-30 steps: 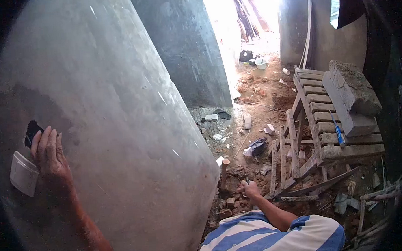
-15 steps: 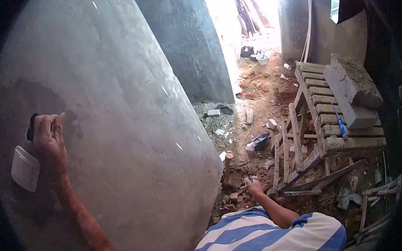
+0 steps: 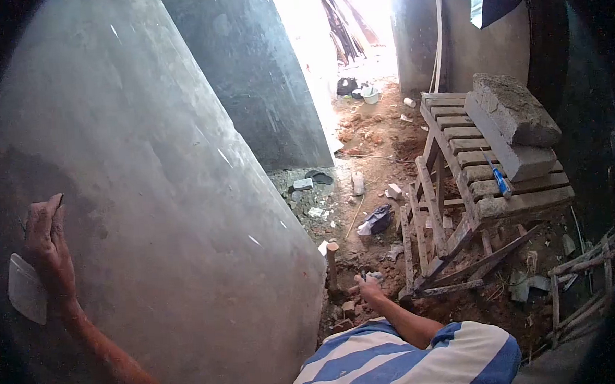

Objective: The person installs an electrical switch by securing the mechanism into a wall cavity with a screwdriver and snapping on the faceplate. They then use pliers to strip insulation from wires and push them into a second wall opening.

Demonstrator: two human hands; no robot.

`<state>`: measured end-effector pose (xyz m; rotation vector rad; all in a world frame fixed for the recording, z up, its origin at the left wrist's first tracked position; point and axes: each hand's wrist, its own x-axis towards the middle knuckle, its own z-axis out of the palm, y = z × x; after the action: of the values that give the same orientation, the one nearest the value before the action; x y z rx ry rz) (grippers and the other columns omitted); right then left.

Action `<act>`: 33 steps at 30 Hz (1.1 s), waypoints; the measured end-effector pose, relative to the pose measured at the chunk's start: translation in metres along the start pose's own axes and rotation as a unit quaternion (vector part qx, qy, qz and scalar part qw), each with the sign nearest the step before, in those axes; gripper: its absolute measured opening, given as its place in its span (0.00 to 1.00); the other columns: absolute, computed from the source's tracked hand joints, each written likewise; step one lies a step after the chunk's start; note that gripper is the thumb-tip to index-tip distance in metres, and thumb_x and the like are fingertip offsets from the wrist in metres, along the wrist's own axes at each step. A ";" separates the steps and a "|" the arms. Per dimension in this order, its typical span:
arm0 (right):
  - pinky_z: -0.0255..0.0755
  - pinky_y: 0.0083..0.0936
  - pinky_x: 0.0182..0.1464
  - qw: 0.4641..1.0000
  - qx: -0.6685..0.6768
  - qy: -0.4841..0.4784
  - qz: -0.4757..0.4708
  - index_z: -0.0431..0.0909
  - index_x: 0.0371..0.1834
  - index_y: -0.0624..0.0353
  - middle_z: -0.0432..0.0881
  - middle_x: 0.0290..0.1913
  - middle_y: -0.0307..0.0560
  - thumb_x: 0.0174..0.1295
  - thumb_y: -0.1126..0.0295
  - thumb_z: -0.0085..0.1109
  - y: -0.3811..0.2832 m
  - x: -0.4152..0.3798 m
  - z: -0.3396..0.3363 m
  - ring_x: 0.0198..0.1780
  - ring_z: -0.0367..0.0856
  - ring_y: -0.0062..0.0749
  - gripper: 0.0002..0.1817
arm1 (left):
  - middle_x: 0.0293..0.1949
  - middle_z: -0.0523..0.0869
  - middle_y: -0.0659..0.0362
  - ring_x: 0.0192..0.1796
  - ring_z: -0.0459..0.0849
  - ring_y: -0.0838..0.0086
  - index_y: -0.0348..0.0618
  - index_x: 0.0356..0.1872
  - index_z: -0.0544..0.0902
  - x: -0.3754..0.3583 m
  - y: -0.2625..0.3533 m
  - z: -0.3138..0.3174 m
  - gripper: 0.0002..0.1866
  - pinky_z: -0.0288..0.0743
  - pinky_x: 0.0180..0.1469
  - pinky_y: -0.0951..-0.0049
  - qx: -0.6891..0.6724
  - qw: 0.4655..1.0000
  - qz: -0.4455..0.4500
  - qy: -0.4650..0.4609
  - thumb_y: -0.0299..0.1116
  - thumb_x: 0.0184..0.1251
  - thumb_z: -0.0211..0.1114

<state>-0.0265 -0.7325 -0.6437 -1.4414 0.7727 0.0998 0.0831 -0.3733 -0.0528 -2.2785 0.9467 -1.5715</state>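
Note:
My left hand (image 3: 48, 246) is raised against the grey plastered wall (image 3: 166, 253) at the left, beside a dark damp patch. Its fingers are pinched together, with a small dark bit at the fingertips too small to name. A white switch plate (image 3: 27, 289) sits on the wall just below and behind that hand. Low in the middle, my right hand (image 3: 371, 288) is closed around a small object with a dark tip and a pale part, which I cannot identify.
A slatted wooden bench (image 3: 456, 144) at the right bears concrete blocks (image 3: 517, 114) and a blue-handled screwdriver (image 3: 500, 182). Rubble, a black bag (image 3: 377, 220) and an upright wooden handle (image 3: 333, 266) are on the dirt floor. A bright doorway lies ahead.
The view has shifted to the right and slightly tilted. My left hand has turned at the wall, and the dark opening behind its fingers no longer shows clearly. My right hand stays low and closed.

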 end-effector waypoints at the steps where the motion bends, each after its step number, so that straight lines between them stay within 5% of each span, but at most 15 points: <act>1: 0.76 0.35 0.41 1.000 -0.003 0.002 0.007 0.68 0.50 0.65 0.87 0.40 0.52 0.70 0.52 0.48 0.008 0.008 0.005 0.35 0.86 0.40 0.23 | 0.39 0.82 0.53 0.42 0.82 0.64 0.39 0.50 0.81 0.000 -0.002 0.002 0.10 0.76 0.45 0.67 0.010 1.000 0.010 0.012 0.25 0.72 0.57; 3: 0.76 0.35 0.41 1.000 -0.003 0.005 0.006 0.70 0.50 0.65 0.87 0.41 0.51 0.70 0.52 0.48 -0.002 0.012 0.010 0.35 0.85 0.41 0.23 | 0.38 0.82 0.54 0.42 0.82 0.64 0.39 0.51 0.81 -0.001 -0.014 0.009 0.11 0.76 0.45 0.67 0.023 0.999 0.021 0.032 0.26 0.72 0.57; 6: 0.73 0.38 0.38 0.953 -0.177 0.076 -0.236 0.77 0.38 0.60 0.84 0.30 0.52 0.68 0.52 0.52 -0.035 0.008 0.013 0.33 0.84 0.40 0.20 | 0.38 0.82 0.53 0.43 0.82 0.66 0.40 0.52 0.81 -0.006 -0.032 0.017 0.11 0.76 0.45 0.69 0.085 0.993 0.046 0.063 0.25 0.73 0.57; 9: 0.73 0.38 0.37 0.941 -0.050 0.125 -0.310 0.77 0.38 0.61 0.84 0.29 0.51 0.68 0.51 0.52 -0.119 -0.007 0.016 0.32 0.83 0.40 0.20 | 0.40 0.82 0.54 0.45 0.83 0.66 0.40 0.51 0.82 -0.002 -0.016 0.004 0.10 0.77 0.47 0.70 0.010 1.000 -0.013 -0.003 0.25 0.72 0.57; 12: 0.74 0.35 0.35 0.930 -0.006 0.081 -0.360 0.76 0.39 0.62 0.83 0.25 0.50 0.69 0.51 0.51 -0.195 -0.025 0.015 0.31 0.84 0.38 0.21 | 0.41 0.83 0.54 0.47 0.83 0.67 0.40 0.49 0.82 -0.002 -0.009 0.001 0.09 0.77 0.49 0.70 -0.051 0.997 -0.057 0.001 0.25 0.72 0.58; 17: 0.75 0.29 0.32 0.906 0.061 0.039 -0.416 0.74 0.42 0.65 0.83 0.27 0.47 0.69 0.57 0.55 -0.286 -0.082 0.026 0.30 0.84 0.29 0.18 | 0.43 0.83 0.57 0.47 0.82 0.70 0.39 0.47 0.82 -0.001 -0.015 -0.003 0.08 0.78 0.47 0.71 -0.022 1.000 0.012 0.017 0.24 0.71 0.59; 23: 0.74 0.23 0.37 0.854 0.099 -0.103 -0.499 0.72 0.46 0.64 0.83 0.34 0.46 0.69 0.62 0.56 -0.312 -0.098 0.070 0.32 0.78 0.22 0.14 | 0.42 0.84 0.57 0.45 0.83 0.69 0.39 0.45 0.83 0.001 -0.011 0.002 0.07 0.78 0.47 0.71 -0.027 0.999 -0.037 0.024 0.23 0.70 0.59; 27: 0.71 0.24 0.42 0.851 -0.005 -0.164 -0.499 0.75 0.46 0.62 0.82 0.35 0.42 0.70 0.63 0.55 -0.338 -0.137 0.094 0.37 0.77 0.22 0.13 | 0.38 0.85 0.56 0.42 0.84 0.69 0.39 0.42 0.84 0.007 -0.005 0.003 0.05 0.77 0.46 0.71 -0.043 0.996 -0.021 0.070 0.24 0.68 0.62; 29: 0.73 0.26 0.42 0.829 0.095 -0.206 -0.511 0.72 0.41 0.63 0.80 0.33 0.45 0.69 0.66 0.55 -0.343 -0.149 0.119 0.37 0.77 0.26 0.10 | 0.36 0.84 0.54 0.39 0.84 0.67 0.39 0.39 0.83 0.008 0.011 -0.001 0.04 0.76 0.43 0.70 -0.055 0.993 -0.049 0.091 0.25 0.65 0.65; 33: 0.75 0.27 0.44 0.771 0.128 -0.230 -0.580 0.73 0.49 0.63 0.81 0.33 0.43 0.69 0.70 0.54 -0.362 -0.170 0.153 0.38 0.80 0.25 0.10 | 0.39 0.85 0.55 0.43 0.84 0.65 0.40 0.41 0.83 0.004 0.010 -0.019 0.05 0.76 0.46 0.70 -0.061 0.994 -0.085 0.038 0.27 0.67 0.64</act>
<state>0.0903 -0.5898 -0.2571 -1.3241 -0.5739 -0.5714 0.0634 -0.3801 -0.0473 -2.4560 0.9112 -1.7248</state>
